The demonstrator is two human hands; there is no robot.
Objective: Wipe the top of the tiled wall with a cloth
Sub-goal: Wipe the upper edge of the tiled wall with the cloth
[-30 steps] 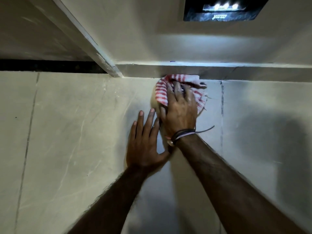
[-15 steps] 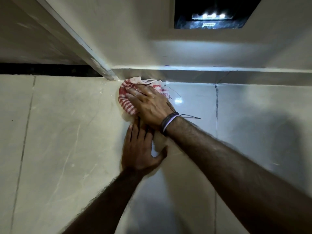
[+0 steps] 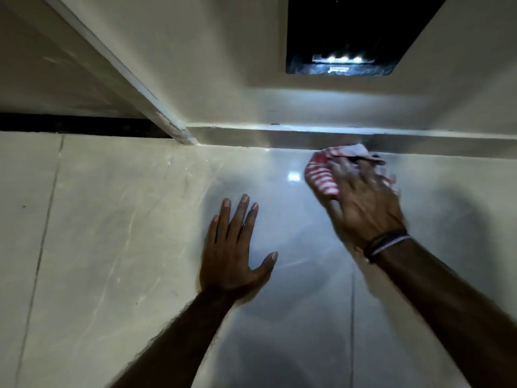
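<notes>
Head view, looking up at a tiled wall (image 3: 112, 233) where it meets a pale ledge (image 3: 279, 135) and the ceiling. Right hand (image 3: 363, 200) presses a red-and-white striped cloth (image 3: 321, 177) flat against the tile, right at the top edge of the wall, just under the ledge. Fingers spread over the cloth, palm down on it; more a flat press than a closed fist, cloth bunched under and poking out past the fingertips and on the left side. Hand and cloth are motion-blurred. Dark and light bands (image 3: 386, 245) sit on the right wrist.

Left hand (image 3: 232, 253) lies flat on the tile, fingers together pointing up, thumb out to the right, holding nothing. It is lower than the right hand and well apart from the cloth.

Tiles are glossy, pale marble look, with vertical grout lines; a bright light spot reflects on the tile just left of the cloth. Dark rectangular opening (image 3: 349, 32) in the ceiling with a small row of lights (image 3: 344, 58) in it. A white beam (image 3: 117, 65) runs diagonally from upper left down to the wall's top edge, left of both hands.
</notes>
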